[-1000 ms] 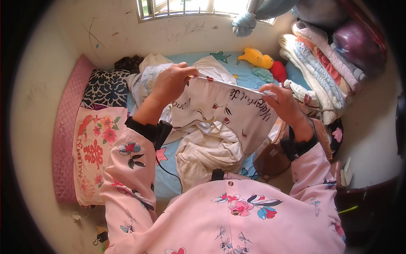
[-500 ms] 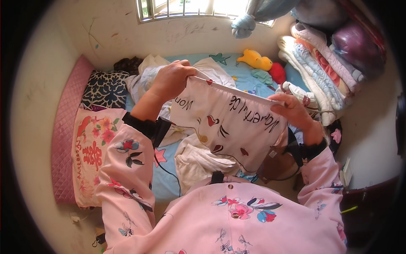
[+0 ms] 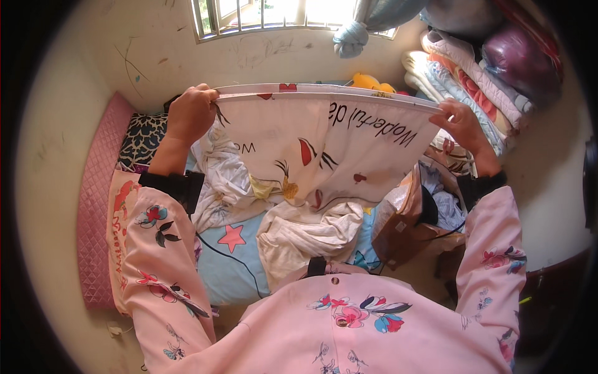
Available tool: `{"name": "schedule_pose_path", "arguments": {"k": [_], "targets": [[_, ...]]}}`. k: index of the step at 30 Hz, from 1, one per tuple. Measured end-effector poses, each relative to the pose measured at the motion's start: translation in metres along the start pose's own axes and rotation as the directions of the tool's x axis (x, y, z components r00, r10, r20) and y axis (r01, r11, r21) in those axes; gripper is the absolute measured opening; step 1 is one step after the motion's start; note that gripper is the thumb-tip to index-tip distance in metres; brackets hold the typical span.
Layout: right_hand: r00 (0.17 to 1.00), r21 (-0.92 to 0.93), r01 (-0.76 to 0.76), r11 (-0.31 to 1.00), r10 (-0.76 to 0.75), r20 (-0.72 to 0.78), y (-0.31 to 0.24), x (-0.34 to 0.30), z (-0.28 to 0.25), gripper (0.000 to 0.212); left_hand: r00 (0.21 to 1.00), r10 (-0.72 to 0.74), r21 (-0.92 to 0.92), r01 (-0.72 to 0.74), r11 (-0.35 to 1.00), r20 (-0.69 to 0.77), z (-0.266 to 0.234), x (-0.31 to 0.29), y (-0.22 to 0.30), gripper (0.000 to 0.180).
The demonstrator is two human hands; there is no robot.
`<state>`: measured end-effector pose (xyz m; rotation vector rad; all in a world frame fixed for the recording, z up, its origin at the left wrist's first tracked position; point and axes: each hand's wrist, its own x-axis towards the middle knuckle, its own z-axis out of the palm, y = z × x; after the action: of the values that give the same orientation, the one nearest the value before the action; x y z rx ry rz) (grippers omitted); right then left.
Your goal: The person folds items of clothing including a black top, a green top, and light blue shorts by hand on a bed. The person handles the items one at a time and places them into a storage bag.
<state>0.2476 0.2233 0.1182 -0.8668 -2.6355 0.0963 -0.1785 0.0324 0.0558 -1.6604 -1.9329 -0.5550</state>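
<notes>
Stretched wide between my two hands is a pair of white printed shorts (image 3: 268,134), with an elastic waistband uppermost and red, black and yellow figures on the cloth. My left hand (image 3: 192,115) is closed on the waistband's left end. At the right end, my right hand (image 3: 462,124) pinches the same band between thumb and fingers. The shorts hang above the bed, and the two layers of the waistband show slightly apart. Below them a crumpled off-white cloth (image 3: 305,240) lies on the blue bed sheet (image 3: 232,265).
More crumpled white clothing (image 3: 224,174) lies to the left, near a black patterned pillow (image 3: 140,140). An open brown bag (image 3: 398,234) with clothes inside stands at right. Folded quilts (image 3: 464,87) are stacked at the back right. A yellow plush toy (image 3: 370,82) shows behind the shorts.
My hands have moved apart, the left one leftward and the right one rightward, pulling the waistband straighter and wider. The brown bag is now more exposed.
</notes>
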Motion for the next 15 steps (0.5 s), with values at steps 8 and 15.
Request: {"name": "schedule_pose_path", "arguments": {"k": [8,15], "targets": [[0.941,0.033,0.127,0.991,-0.11,-0.32,-0.003,0.01,0.022,0.013,0.991,0.089,-0.005,-0.09,0.996,-0.099,-0.005,-0.005,0.021,0.01],[0.906,-0.059,0.1,0.993,-0.066,0.419,-0.008,-0.085,0.159,0.014,0.889,0.223,-0.259,-0.124,0.958,0.4,0.091,-0.157,0.048,0.01]]}}
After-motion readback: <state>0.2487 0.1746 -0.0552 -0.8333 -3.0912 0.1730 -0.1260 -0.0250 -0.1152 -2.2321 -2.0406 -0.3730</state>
